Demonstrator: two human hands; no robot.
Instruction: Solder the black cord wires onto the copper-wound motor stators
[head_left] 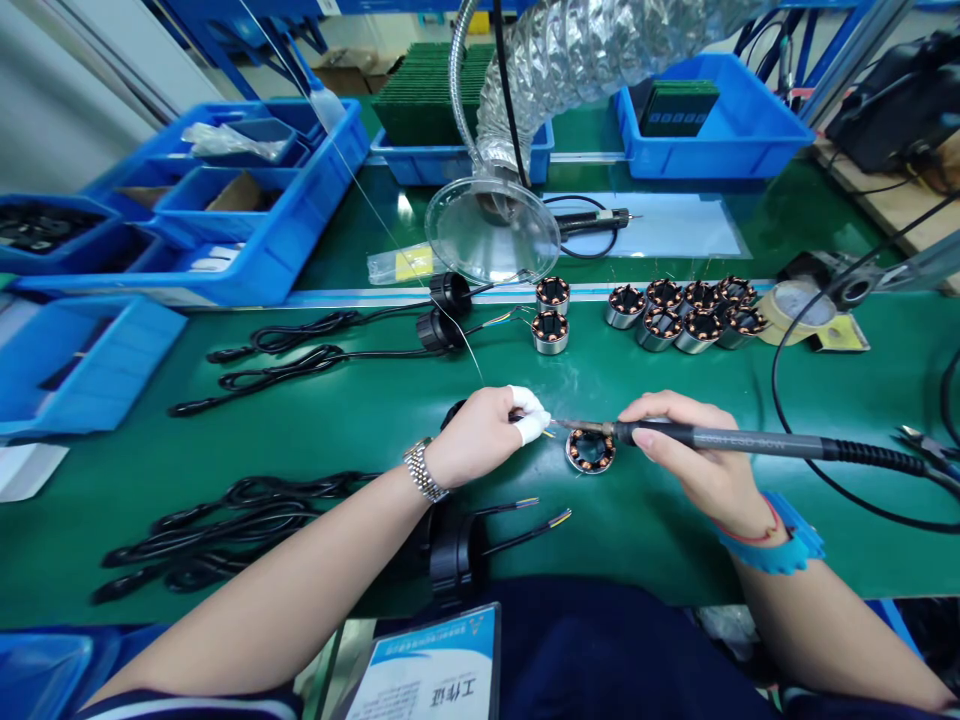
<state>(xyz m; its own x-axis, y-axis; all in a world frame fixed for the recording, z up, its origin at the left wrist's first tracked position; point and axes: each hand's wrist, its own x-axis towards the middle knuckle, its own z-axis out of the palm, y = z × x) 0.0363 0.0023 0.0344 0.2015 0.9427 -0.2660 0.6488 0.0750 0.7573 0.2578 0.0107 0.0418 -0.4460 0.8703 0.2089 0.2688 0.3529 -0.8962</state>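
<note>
Reaching up and right with left hand (487,425), pinching wires (550,433) in white-tipped fingers. Gripping iron (757,441) like pencil in right hand (701,455), palm turned inward, pointing tip left at wires. Between hands, on green table (645,540): ring (590,453).

Ten wound stators (550,333), one soldering iron (739,441)

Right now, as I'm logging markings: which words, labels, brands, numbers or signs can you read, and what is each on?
"工作证": on the badge; its smaller print is too small to read.
"ESD": on the soldering iron; the characters around it are blurred.
Marks on the dark panel in the far right blue bin: too small to read.
</note>
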